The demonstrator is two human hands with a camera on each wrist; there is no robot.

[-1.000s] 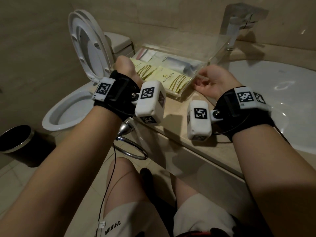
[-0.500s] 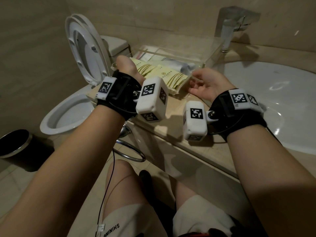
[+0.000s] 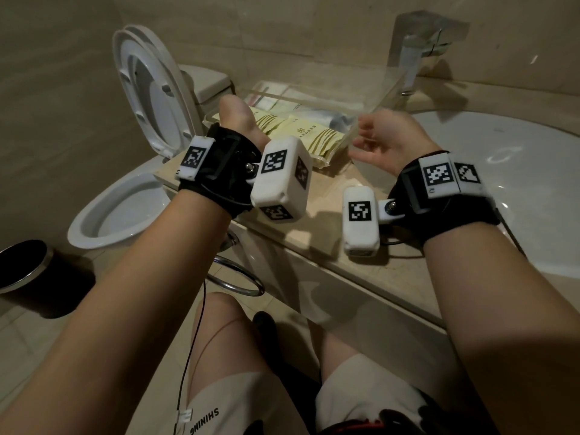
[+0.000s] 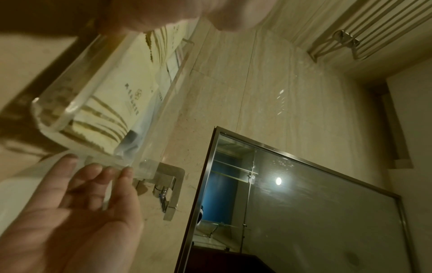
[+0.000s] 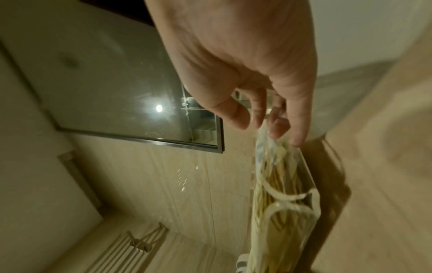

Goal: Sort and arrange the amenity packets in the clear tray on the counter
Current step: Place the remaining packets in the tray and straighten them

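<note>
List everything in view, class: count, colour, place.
beige stone counter: one, beige, centre
white sink basin: one, white, counter's right
clear acrylic tray: one, transparent, on counter
pale yellow amenity packets: several, yellow, in tray
chrome faucet: one, silver, behind basin
steel-framed wall mirror: one, grey, wall by faucet
white toilet: one, white, left, lid up
black round bin: one, black, floor left
left hand: one, tray's left end
right hand: one, fingers touch tray's right end

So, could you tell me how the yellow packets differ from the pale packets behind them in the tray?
The yellow packets carry olive stripes and a logo; the pale packets look whitish, without stripes. The yellow packets lie along the near wall of the clear tray, the pale packets toward the far wall. Both sets lie inside it.
</note>
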